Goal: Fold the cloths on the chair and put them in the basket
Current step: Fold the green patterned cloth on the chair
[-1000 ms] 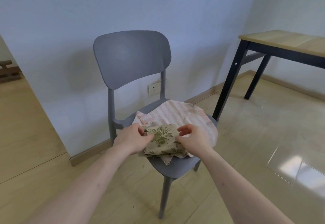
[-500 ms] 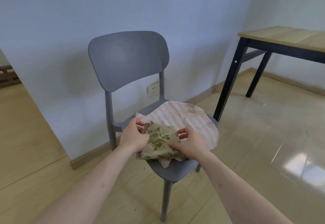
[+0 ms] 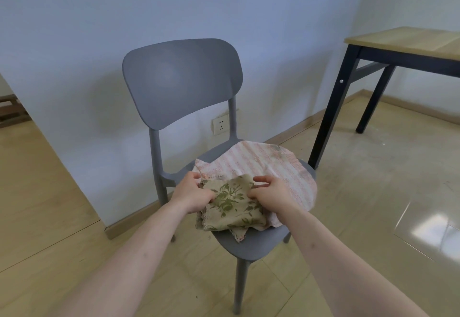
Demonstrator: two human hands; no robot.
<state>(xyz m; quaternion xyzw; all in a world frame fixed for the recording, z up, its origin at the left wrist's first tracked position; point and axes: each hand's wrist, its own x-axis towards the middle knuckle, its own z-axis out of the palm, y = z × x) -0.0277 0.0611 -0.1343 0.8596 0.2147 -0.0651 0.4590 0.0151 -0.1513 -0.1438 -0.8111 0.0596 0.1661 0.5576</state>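
A grey plastic chair (image 3: 184,80) stands against the wall. On its seat lies a pink striped cloth (image 3: 268,164), spread out. On top of it, toward the front, sits a beige cloth with a green flower print (image 3: 230,204), partly folded. My left hand (image 3: 191,193) pinches the beige cloth's left edge. My right hand (image 3: 271,193) pinches its right edge near the top corner. No basket is in view.
A wooden table with black legs (image 3: 348,85) stands to the right of the chair. A wall socket (image 3: 220,125) sits low on the wall behind the chair. The floor around is pale wood, with a doorway at the far left.
Both hands have shifted along the beige cloth's edges and drawn its top edge flatter. The view has moved slightly closer to the chair.
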